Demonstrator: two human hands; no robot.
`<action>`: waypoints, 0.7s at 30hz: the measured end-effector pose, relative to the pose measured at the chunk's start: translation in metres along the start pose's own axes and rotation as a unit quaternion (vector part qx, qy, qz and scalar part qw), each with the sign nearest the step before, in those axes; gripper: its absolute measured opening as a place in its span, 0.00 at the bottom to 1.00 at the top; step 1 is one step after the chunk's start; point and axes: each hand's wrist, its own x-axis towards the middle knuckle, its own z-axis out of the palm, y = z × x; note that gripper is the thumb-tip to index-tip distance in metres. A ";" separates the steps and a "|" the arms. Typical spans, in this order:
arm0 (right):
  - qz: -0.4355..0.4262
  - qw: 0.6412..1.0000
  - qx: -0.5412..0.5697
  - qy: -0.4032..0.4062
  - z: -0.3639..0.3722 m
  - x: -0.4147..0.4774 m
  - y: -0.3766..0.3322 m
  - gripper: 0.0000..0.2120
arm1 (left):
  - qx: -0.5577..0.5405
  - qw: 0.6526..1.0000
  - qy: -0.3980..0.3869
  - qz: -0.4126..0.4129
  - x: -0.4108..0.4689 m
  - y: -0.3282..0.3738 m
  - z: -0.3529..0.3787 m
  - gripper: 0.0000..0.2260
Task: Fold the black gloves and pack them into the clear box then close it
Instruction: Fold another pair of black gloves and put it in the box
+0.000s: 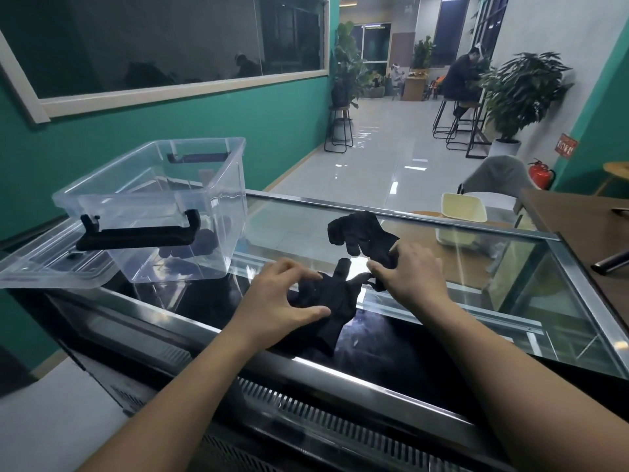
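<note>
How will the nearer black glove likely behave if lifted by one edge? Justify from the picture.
Probably floppy: the nearer glove lies creased and flat, so it should droop. Likely light, being thin fabric. It may slide easily on the smooth glass top.

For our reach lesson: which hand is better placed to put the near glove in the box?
Likely the left hand: it touches the near glove, and the open clear box stands to its left, farther from the right hand.
</note>
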 end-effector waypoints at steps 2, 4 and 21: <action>-0.006 1.000 -0.007 -0.003 -0.001 -0.001 -0.001 0.20 | -0.024 0.998 0.026 -0.050 0.006 -0.002 -0.001 0.17; -0.006 1.000 -0.005 -0.002 -0.003 -0.003 -0.002 0.20 | -0.039 0.993 0.066 -0.090 0.014 -0.005 -0.001 0.09; -0.328 0.940 0.043 -0.090 0.002 -0.053 -0.043 0.19 | -0.009 0.988 0.027 -0.154 0.039 -0.004 0.008 0.03</action>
